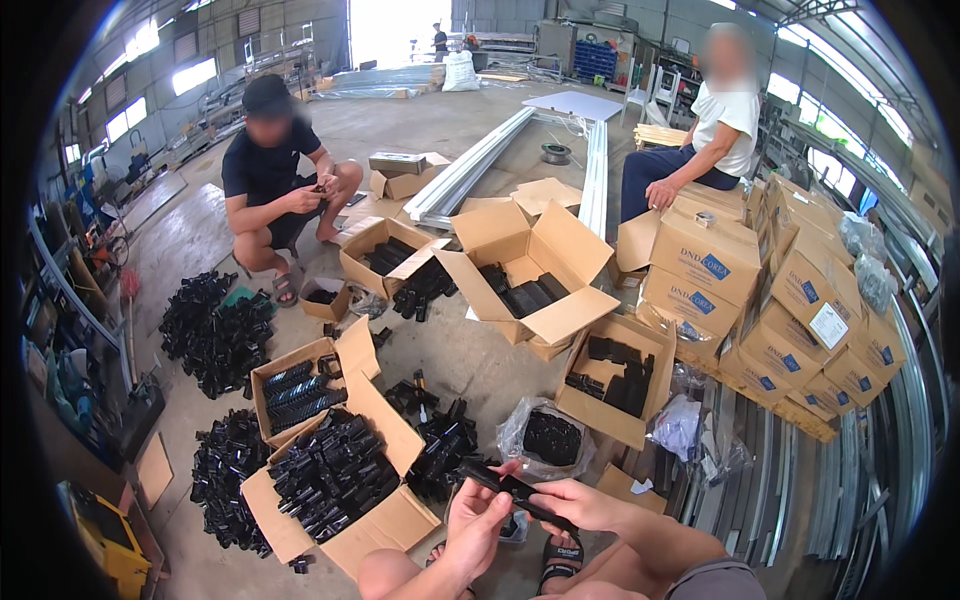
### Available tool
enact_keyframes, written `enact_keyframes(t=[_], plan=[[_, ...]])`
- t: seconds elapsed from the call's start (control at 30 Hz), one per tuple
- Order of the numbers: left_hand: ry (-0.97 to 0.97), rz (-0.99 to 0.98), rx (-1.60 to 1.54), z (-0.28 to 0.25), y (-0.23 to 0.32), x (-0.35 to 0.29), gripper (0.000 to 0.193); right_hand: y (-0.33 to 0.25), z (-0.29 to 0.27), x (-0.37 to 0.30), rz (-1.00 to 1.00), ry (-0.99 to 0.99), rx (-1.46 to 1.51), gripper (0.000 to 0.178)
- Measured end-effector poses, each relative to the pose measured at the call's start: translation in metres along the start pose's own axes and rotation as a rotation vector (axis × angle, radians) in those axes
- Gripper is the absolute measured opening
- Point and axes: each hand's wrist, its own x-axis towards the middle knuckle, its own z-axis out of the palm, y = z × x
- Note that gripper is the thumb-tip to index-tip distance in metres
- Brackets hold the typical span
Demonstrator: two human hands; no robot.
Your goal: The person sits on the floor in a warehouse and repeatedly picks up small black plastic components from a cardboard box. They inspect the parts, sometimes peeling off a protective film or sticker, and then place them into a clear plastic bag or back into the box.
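In front of my knees, a long black plastic part (519, 490) is held between my two hands. My left hand (474, 522) has fingers and thumb closed around its left end. My right hand (577, 503) grips it toward the other end, fingers bent over it. Whether it is one part or two joined pieces I cannot make out. Just beyond the hands stands a clear plastic bag (545, 437) holding small black pieces. To the left, an open carton (392, 525) is heaped with similar black parts (335, 475), and more lie loose beside it (440, 447).
Piles of black parts (215, 335) cover the floor at left. Open cartons (530, 270) stand ahead. Sealed boxes (790, 330) are stacked at right beside metal profiles (740, 460). One person (275, 180) squats at left, handling something small; another (715, 130) sits at right.
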Motion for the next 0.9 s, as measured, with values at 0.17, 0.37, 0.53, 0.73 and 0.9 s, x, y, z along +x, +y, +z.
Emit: enact_keyframes(t=[0.17, 0.37, 0.53, 0.73, 0.9], plan=[[0.171, 0.181, 0.016, -0.007, 0.014, 0.011, 0.038, 0.0, -0.003, 0.0, -0.14, 0.34, -0.18, 0.034], [0.273, -0.048, 0.125, 0.001, 0.016, 0.01, 0.04, 0.015, -0.018, 0.009, -0.398, 0.539, 0.077, 0.036], [0.179, -0.207, 0.134, 0.002, -0.008, 0.001, 0.044, 0.011, -0.008, 0.009, -0.403, 0.449, 0.321, 0.04], [0.053, -0.337, 0.213, -0.01, -0.015, 0.005, 0.044, 0.011, -0.016, 0.0, -0.339, 0.362, 0.552, 0.044], [0.026, -0.233, 0.249, 0.006, -0.006, -0.001, 0.052, 0.011, -0.01, 0.005, -0.324, 0.299, 0.635, 0.049]])
